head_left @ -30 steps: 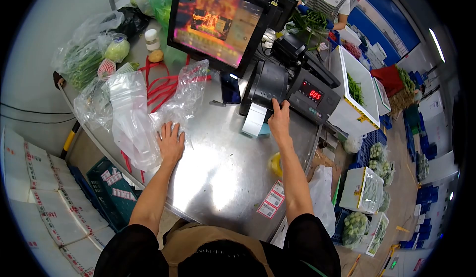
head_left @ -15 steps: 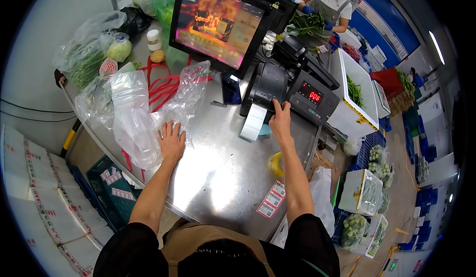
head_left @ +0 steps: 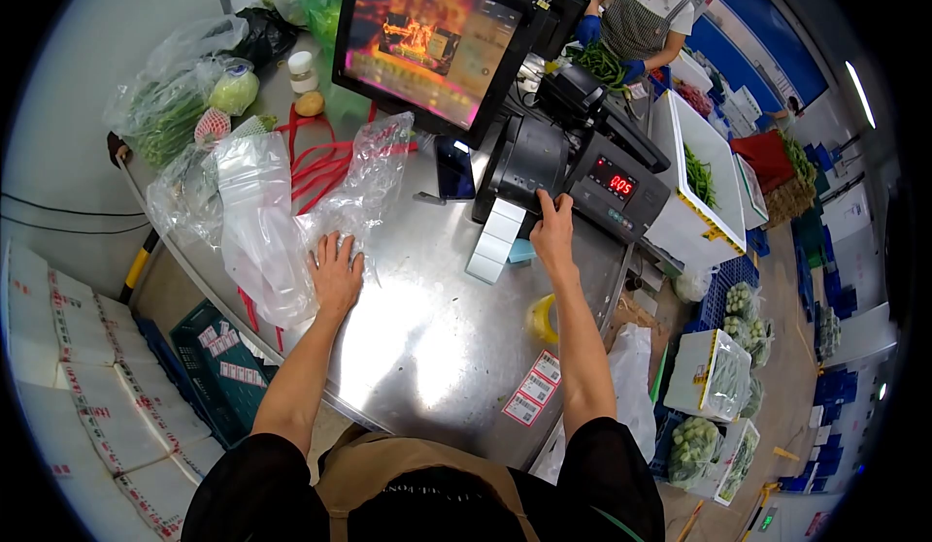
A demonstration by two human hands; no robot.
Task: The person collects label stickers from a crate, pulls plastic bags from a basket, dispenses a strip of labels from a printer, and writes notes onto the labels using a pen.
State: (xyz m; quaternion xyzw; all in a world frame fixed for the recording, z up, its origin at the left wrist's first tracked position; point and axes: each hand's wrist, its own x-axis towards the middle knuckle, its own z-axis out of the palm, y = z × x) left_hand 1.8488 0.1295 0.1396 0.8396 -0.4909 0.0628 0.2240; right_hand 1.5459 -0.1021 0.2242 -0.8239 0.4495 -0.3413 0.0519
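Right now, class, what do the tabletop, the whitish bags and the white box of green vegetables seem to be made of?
Tabletop: smooth metal, probably stainless steel, given its silvery glare.
Whitish bags: thin, glossy plastic film, given their translucent creases.
White box: matte, perhaps plastic foam, given its thick walls; rigid plastic is possible.

1 monitor [head_left: 427, 42], 1 jar [head_left: 303, 73] left of monitor, 1 potato [head_left: 309, 104] likewise, 1 phone [head_left: 454, 168] below, 1 printer [head_left: 529, 159] lower right
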